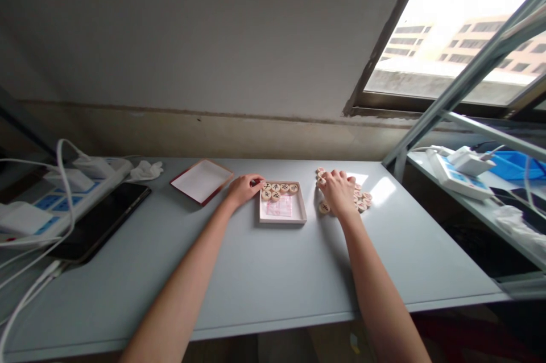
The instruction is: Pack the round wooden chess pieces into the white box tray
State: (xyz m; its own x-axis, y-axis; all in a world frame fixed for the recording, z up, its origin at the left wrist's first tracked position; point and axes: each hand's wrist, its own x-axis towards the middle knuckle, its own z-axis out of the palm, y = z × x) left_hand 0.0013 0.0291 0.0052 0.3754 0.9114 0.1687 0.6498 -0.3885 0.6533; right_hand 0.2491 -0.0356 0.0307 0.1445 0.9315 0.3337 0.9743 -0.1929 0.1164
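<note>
A shallow white box stands mid-table, with several round Chinese chess pieces in two rows at its far side. A pink-and-white printed paper lies on its floor. My left hand is at the box's far left corner, thumb and fingers closed on the rim. To the right of the box, my right hand reaches down over a loose heap of Chinese chess pieces. Its fingers are curled together at a piece by the thumb, partly hidden. One piece lies apart beside the wrist.
The red-edged box lid lies upturned at left. Further left are a black phone, a power strip with white cables and a crumpled tissue. A metal frame and another power strip stand at right, near the window.
</note>
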